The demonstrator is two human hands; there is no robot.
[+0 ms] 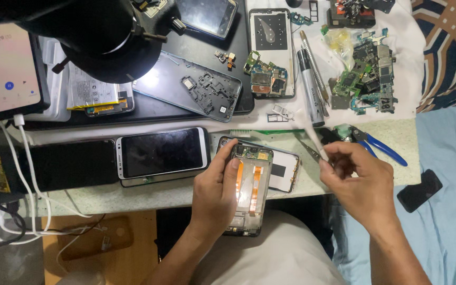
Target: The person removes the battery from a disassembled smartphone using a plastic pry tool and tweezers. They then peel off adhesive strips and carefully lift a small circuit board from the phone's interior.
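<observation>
Nearest me, left hand (218,190) grips the opened phone (249,190), thumb on its left edge, fingers curled round the frame, holding it upright over my lap at the table (186,195) edge. Right hand (357,182) pinches tweezers (312,153), tips just right of the phone. Step, I judge: picking at internals. Next needs steady tips brought in at the top end.
</observation>
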